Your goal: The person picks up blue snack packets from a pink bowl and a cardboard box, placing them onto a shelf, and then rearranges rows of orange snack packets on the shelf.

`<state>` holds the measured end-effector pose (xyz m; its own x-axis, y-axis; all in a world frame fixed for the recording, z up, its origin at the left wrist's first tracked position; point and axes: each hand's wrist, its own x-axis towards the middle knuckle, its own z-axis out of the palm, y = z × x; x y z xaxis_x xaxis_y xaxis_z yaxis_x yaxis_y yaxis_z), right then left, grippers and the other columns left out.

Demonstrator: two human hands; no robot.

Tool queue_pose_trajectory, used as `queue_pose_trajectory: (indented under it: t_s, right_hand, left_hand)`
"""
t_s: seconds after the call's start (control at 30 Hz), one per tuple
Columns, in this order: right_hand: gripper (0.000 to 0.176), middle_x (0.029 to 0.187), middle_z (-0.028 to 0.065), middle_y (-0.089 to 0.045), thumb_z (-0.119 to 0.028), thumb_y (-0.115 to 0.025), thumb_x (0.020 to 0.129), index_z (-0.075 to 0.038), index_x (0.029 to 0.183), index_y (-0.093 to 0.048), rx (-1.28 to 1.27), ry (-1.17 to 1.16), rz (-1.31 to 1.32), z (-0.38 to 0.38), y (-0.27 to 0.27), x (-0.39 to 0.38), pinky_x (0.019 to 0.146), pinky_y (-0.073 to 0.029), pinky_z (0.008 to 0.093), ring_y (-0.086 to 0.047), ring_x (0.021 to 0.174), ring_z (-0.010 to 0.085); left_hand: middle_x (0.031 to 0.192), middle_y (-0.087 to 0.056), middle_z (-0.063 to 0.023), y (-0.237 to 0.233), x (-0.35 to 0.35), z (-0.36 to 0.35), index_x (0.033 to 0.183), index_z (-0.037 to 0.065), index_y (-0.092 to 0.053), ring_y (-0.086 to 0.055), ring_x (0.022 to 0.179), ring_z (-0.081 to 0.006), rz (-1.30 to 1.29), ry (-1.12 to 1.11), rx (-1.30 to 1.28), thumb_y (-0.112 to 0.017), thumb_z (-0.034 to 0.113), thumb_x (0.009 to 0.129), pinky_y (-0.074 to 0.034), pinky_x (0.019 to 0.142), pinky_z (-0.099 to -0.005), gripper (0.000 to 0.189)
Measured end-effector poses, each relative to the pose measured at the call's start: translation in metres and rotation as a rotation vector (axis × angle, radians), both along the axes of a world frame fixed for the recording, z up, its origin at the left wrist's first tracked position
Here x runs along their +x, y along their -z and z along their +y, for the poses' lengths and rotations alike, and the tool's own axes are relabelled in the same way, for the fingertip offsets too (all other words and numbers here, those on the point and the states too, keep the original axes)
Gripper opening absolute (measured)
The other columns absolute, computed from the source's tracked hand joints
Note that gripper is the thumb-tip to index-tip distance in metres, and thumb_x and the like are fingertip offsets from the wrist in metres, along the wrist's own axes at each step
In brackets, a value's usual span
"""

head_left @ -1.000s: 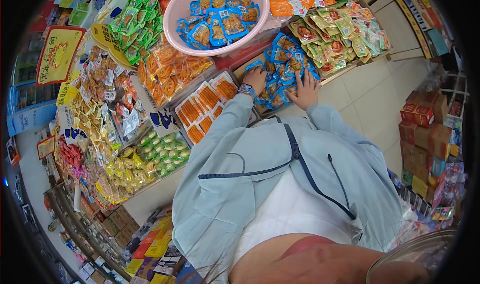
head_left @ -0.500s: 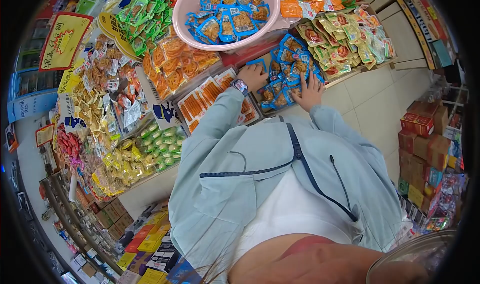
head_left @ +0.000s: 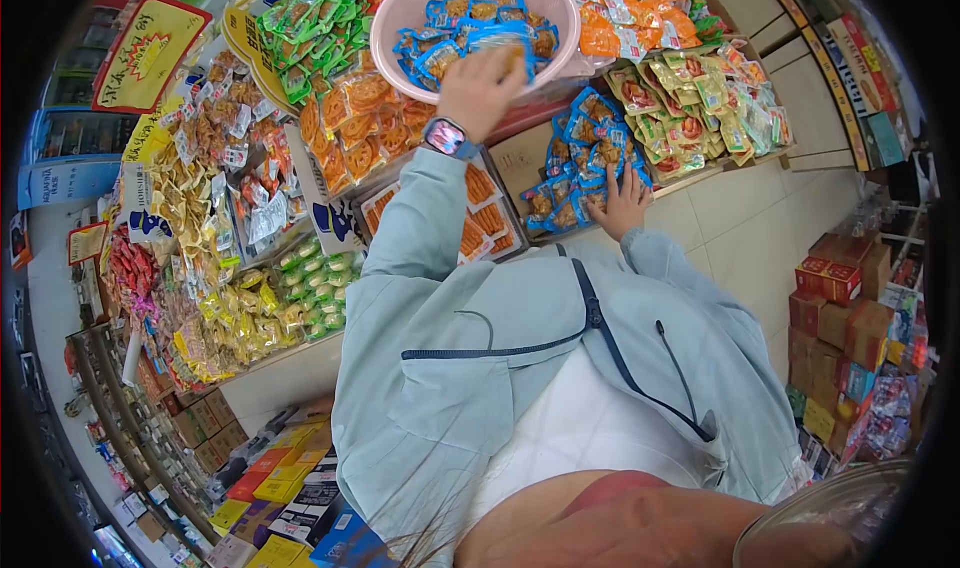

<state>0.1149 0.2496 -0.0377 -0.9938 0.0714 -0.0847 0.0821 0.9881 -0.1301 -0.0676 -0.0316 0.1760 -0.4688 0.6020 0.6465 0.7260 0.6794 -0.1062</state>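
My left hand (head_left: 482,93), with a watch at its wrist, is over the near side of a pink plastic basket (head_left: 378,43). A motion-blurred blue snack packet (head_left: 506,42) is at its fingertips, and the fingers look closed on it. More blue snack packets (head_left: 440,60) lie loose in the basket. My right hand (head_left: 624,203) rests with fingers spread on a heap of similar blue packets (head_left: 590,153) in a display compartment below the basket. The cardboard bottom (head_left: 520,163) of that compartment shows left of the heap.
Around the basket are green packets (head_left: 305,43), orange packets (head_left: 365,128) and orange-white packets (head_left: 635,13). Yellow-green packets (head_left: 680,93) fill the compartment on the right. Trays of reddish sticks (head_left: 485,213) sit under my left forearm. Stacked cartons (head_left: 835,298) stand at the right.
My left hand has moved up from the compartment to the pink basket with a blue packet. My right hand stays on the heap. The view has shifted slightly.
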Motion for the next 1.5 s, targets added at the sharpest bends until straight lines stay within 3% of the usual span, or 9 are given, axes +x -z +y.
queue_pose_trajectory:
  t_s: [0.17, 0.3, 0.4, 0.6, 0.7, 0.93, 1.23, 1.37, 1.5]
  right_hand:
    - [0.094, 0.161, 0.0198, -0.007, -0.058, -0.061, 0.082, -0.021, 0.156, -0.016, -0.012, 0.016, -0.025, -0.001, -0.006, -0.001, 0.112, -0.01, 0.0648, -0.009, 0.147, 0.0392]
    - [0.093, 0.161, 0.02, -0.007, -0.059, -0.06, 0.083, -0.021, 0.156, -0.017, -0.028, 0.016, -0.024, -0.001, -0.003, 0.0, 0.112, -0.01, 0.0651, -0.009, 0.147, 0.0393]
    - [0.093, 0.161, 0.0201, -0.007, -0.059, -0.06, 0.083, -0.021, 0.156, -0.017, -0.02, 0.01, -0.011, 0.0, -0.005, 0.0, 0.112, -0.01, 0.0651, -0.009, 0.147, 0.0393]
    - [0.093, 0.161, 0.0198, -0.007, -0.062, -0.058, 0.083, -0.021, 0.156, -0.017, 0.02, 0.008, -0.039, 0.001, -0.01, 0.0, 0.112, -0.012, 0.0647, -0.011, 0.147, 0.038]
    - [0.093, 0.161, 0.02, -0.007, -0.06, -0.059, 0.083, -0.02, 0.156, -0.017, -0.027, 0.017, -0.021, -0.003, -0.009, 0.0, 0.112, -0.011, 0.0647, -0.01, 0.147, 0.039]
    - [0.095, 0.161, 0.0202, -0.009, -0.06, -0.06, 0.082, -0.019, 0.156, -0.017, -0.023, 0.014, -0.034, -0.002, -0.01, 0.0, 0.112, -0.01, 0.0645, -0.01, 0.147, 0.0394]
    - [0.093, 0.161, 0.021, -0.007, -0.062, -0.059, 0.082, -0.02, 0.155, -0.019, 0.009, 0.002, -0.009, 0.0, -0.008, 0.001, 0.112, -0.012, 0.0647, -0.011, 0.147, 0.0387]
    - [0.093, 0.16, 0.0215, -0.009, -0.062, -0.059, 0.083, -0.02, 0.155, -0.02, -0.009, 0.011, -0.004, -0.001, -0.006, 0.003, 0.112, -0.012, 0.0649, -0.013, 0.147, 0.0386]
    - [0.093, 0.16, 0.0216, -0.011, -0.062, -0.059, 0.083, -0.019, 0.155, -0.02, -0.013, 0.0, 0.038, -0.002, -0.004, 0.003, 0.111, -0.013, 0.0653, -0.014, 0.146, 0.0384]
  left_hand:
    - [0.124, -0.062, -0.0097, 0.036, -0.044, -0.043, 0.113, 0.014, -0.066, -0.059, 0.114, -0.03, -0.421, -0.183, 0.055, -0.062, 0.018, 0.082, -0.05, 0.091, -0.0454, 0.032]
    - [0.13, -0.059, -0.0108, 0.022, -0.044, -0.034, 0.123, 0.015, -0.063, -0.055, 0.121, -0.03, -0.577, -0.308, -0.103, -0.06, 0.028, 0.086, -0.047, 0.097, -0.0475, 0.039]
    - [0.127, -0.059, -0.0115, 0.031, -0.051, -0.029, 0.127, 0.015, -0.06, -0.058, 0.115, -0.0318, -0.442, -0.332, -0.124, -0.058, 0.03, 0.09, -0.046, 0.097, -0.0511, 0.04]
    - [0.122, -0.058, -0.0117, 0.037, -0.089, -0.022, 0.124, 0.016, -0.058, -0.055, 0.116, -0.037, -0.671, -0.309, -0.133, -0.056, 0.031, 0.092, -0.042, 0.097, -0.0597, 0.035]
    - [0.125, -0.058, -0.0123, 0.031, -0.095, -0.015, 0.131, 0.014, -0.056, -0.058, 0.113, -0.0337, -0.706, -0.344, -0.171, -0.053, 0.03, 0.094, -0.046, 0.094, -0.0534, 0.04]
    - [0.139, -0.048, -0.0182, 0.043, -0.093, 0.006, 0.14, 0.016, -0.048, -0.05, 0.125, -0.0387, -0.576, -0.474, -0.091, -0.054, 0.035, 0.092, -0.039, 0.102, -0.0581, 0.051]
    - [0.151, -0.033, -0.0195, 0.031, -0.084, 0.018, 0.149, 0.014, -0.034, -0.028, 0.141, -0.0395, -0.581, -0.35, 0.081, -0.053, 0.035, 0.087, -0.026, 0.112, -0.059, 0.068]
    - [0.131, -0.052, -0.0184, -0.011, -0.021, 0.046, 0.128, 0.006, -0.053, -0.049, 0.12, -0.0384, -0.245, 0.117, 0.338, -0.062, 0.019, 0.078, -0.041, 0.099, -0.052, 0.052]
    - [0.11, -0.061, -0.0095, 0.057, 0.059, 0.066, 0.105, 0.008, -0.061, -0.056, 0.101, -0.0308, -0.337, 0.291, 0.175, -0.067, 0.018, 0.075, -0.046, 0.082, -0.0468, 0.032]
